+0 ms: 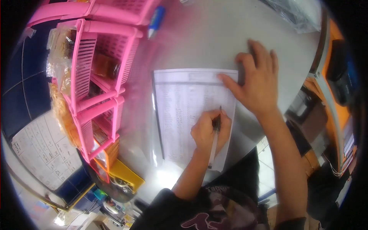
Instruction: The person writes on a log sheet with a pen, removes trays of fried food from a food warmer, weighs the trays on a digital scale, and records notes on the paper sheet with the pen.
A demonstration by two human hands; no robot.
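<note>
My left hand (207,130) is closed round a clear pen (214,147), its dark tip pointing up the page. That hand rests on the lower right part of a printed sheet of paper (176,111), which carries columns of small text too blurred to read. My right hand (257,80) lies open with fingers spread on the grey table (199,42). Its thumb reaches over the paper's upper right edge, while the other fingers rest on the tabletop beside it.
Pink stacked baskets (105,27) holding packets stand along the left. A blue marker (156,21) lies near them. Below is a yellow container (124,174). A handwritten chart (46,149) hangs on dark blue tiles. Clear plastic (297,13) sits at the top right.
</note>
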